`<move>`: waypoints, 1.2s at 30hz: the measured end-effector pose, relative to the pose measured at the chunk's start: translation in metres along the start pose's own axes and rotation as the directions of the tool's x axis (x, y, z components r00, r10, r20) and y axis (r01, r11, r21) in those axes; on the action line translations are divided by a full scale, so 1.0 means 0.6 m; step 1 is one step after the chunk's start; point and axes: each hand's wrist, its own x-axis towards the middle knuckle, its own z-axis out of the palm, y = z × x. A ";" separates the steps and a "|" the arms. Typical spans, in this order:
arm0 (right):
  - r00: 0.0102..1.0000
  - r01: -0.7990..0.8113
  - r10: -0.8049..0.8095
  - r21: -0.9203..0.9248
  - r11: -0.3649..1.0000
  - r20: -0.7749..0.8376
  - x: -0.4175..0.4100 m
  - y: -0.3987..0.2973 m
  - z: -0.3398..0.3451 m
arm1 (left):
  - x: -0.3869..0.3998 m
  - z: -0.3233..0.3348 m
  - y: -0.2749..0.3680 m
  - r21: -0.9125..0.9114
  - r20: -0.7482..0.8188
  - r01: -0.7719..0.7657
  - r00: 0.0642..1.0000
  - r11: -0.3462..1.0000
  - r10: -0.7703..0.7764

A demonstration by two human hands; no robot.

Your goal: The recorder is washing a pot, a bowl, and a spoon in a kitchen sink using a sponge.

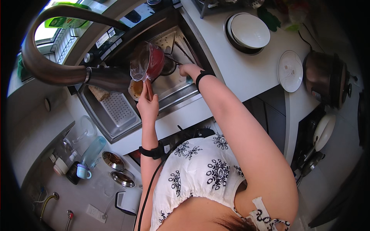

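Observation:
My left hand (148, 106) grips the handle of a reddish pot (156, 62) over the sink. Clear water or a transparent film seems to cover its side; which one I cannot tell. My right hand (188, 70) reaches into the steel sink basin (185, 83), at the right of the pot. Metal utensils lie by its fingers, with a bit of something green under it; its grip is mostly hidden. Below the pot, a pale bowl with brown liquid (136, 88) stands beside the dark faucet (108, 77). A dark round vessel (169, 67) sits in the basin behind the pot.
A perforated steel tray (120, 111) with a beige sponge-like piece (99, 93) fills the sink's left part. Stacked bowls (250, 30), a white plate (290, 71) and a dark cooker (325, 78) stand on the right counter. A white kettle (130, 201) and steel bowls (122, 178) are at the lower left.

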 end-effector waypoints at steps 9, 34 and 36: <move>0.960 0.086 -0.134 -0.196 0.977 -0.247 -0.059 0.020 -0.018 | 0.004 0.045 -0.005 -0.053 -0.011 0.014 1.000 0.999 -0.015; 0.851 0.524 -0.435 0.406 0.749 -0.296 -0.061 0.007 0.009 | 0.058 0.153 -0.009 0.137 0.253 0.278 0.918 0.951 -0.305; 0.826 0.556 -0.469 0.318 0.768 -0.313 -0.055 -0.012 0.015 | 0.063 0.164 -0.022 0.065 0.275 0.287 0.916 0.956 -0.293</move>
